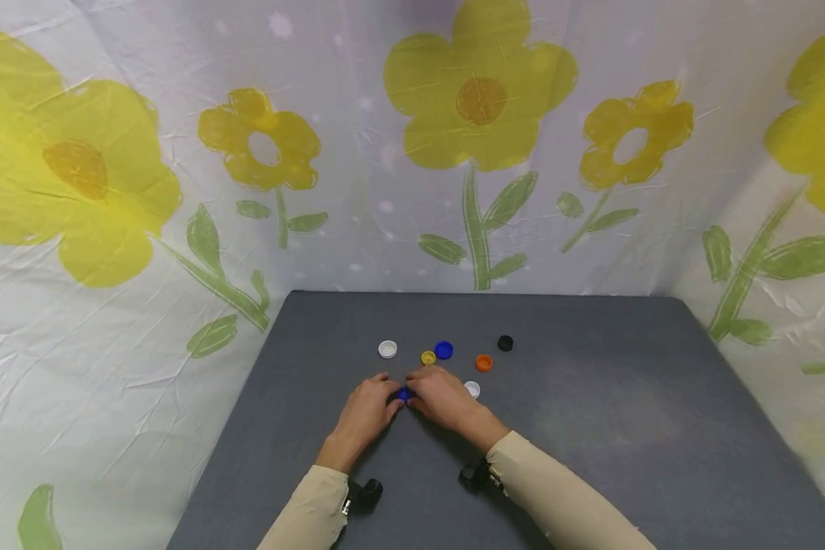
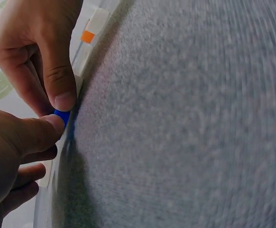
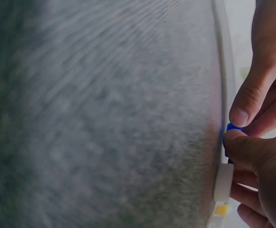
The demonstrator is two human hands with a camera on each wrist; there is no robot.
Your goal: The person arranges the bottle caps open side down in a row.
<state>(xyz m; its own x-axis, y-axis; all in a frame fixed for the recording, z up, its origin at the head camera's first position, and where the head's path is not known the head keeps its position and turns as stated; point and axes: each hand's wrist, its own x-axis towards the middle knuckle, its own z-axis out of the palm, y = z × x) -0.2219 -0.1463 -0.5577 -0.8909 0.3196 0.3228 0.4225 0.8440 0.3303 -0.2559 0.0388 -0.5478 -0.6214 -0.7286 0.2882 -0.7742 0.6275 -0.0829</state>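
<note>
A small blue bottle cap (image 1: 404,395) is between my two hands, low over the grey table. My left hand (image 1: 364,414) pinches it from the left with thumb and fingers. From the right, my right hand (image 1: 445,399) pinches the same cap. In the left wrist view, both thumbs meet at the cap (image 2: 62,115), and most of it is covered. The right wrist view likewise shows only a sliver of blue (image 3: 233,127) between the fingertips. Right beside my right hand lies a white cap (image 1: 472,389), partly hidden by it.
Beyond the hands lie a white cap (image 1: 387,349), a yellow cap (image 1: 428,357), another blue cap (image 1: 443,350), an orange cap (image 1: 483,363) and a black cap (image 1: 505,343). The grey table (image 1: 626,428) ends at a flower-printed curtain (image 1: 357,191).
</note>
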